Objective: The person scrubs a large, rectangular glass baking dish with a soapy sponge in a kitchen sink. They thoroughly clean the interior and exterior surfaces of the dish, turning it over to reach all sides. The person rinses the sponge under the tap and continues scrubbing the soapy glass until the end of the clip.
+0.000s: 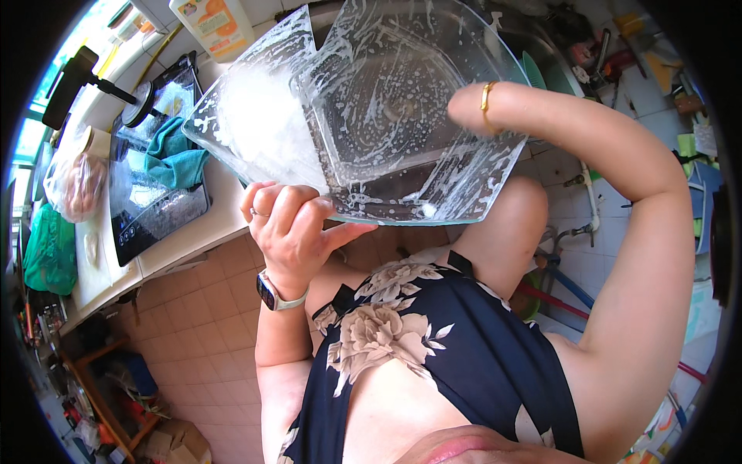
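A curved clear glass panel (400, 200), streaked with white suds and droplets, lies tilted over the metal sink (536, 37). A notch cuts into its far edge. My left hand (290, 223), wearing a ring and a watch, grips the panel's near left edge, fingers over the rim. At the panel's right side is my right hand (469, 110), blurred and bent down at the wrist below a gold bangle; its fingers are hidden, so what it holds cannot be told.
To the left, a black glass-topped appliance (156, 214) bears a teal cloth (174, 153). A phone-like device on a stand (72, 87), a plastic bottle (214, 29) and a green bag (51, 249) stand around the counter. Pipes (591, 203) run along the right wall.
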`<state>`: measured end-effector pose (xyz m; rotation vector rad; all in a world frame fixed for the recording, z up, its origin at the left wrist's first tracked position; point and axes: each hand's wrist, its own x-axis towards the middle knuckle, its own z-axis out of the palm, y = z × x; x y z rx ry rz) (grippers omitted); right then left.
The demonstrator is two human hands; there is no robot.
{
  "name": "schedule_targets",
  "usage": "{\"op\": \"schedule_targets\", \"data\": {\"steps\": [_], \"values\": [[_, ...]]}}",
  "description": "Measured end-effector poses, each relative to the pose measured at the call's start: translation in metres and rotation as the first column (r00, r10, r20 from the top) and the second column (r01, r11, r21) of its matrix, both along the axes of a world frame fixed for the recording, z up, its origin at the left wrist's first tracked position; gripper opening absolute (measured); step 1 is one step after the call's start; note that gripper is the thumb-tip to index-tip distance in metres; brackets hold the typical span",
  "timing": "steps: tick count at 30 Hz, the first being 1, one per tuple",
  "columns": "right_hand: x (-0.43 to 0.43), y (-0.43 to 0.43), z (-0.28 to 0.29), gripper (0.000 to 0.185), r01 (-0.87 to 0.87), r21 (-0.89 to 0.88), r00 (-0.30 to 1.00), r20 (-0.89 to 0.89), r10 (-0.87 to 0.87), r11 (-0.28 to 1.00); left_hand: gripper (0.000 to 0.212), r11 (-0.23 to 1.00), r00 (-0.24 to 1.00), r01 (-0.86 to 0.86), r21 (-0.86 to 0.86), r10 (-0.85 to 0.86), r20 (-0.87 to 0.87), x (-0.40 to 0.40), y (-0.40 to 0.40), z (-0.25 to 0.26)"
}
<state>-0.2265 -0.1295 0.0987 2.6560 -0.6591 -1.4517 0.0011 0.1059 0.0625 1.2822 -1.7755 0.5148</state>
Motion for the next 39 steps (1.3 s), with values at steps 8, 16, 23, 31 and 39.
{"op": "schedule_targets", "data": {"steps": [8, 16, 23, 31, 39], "values": [[0.019, 0.009, -0.017, 0.015, -0.089, -0.084, 0.955, 0.275, 0.108, 0.993, 0.048, 1.000, 1.000, -0.015, 0.005, 0.015, 0.001, 0.001, 0.000, -0.003], [0.087, 0.067, -0.024, 0.012, -0.348, 0.169, 0.738, 0.656, 0.158, 0.922, 0.047, 1.000, 1.000, -0.021, -0.012, 0.020, -0.013, 0.000, 0.000, -0.002], [0.067, -0.067, -0.029, 0.015, 0.064, -0.197, 0.843, 0.535, 0.052, 0.978, 0.045, 1.000, 1.000, -0.006, 0.009, 0.006, -0.005, -0.002, -0.001, 0.002], [0.116, 0.041, -0.046, 0.017, -0.256, -0.093, 0.396, 0.898, 0.192, 0.962, 0.050, 1.000, 1.000, 0.015, 0.001, -0.015, -0.006, 0.001, 0.001, 0.002], [0.151, 0.025, -0.025, 0.011, -0.401, -0.493, -0.086, 0.859, 0.504, 0.772, 0.049, 1.000, 0.999, -0.002, 0.019, 0.003, -0.033, 0.000, 0.001, -0.001]]}}
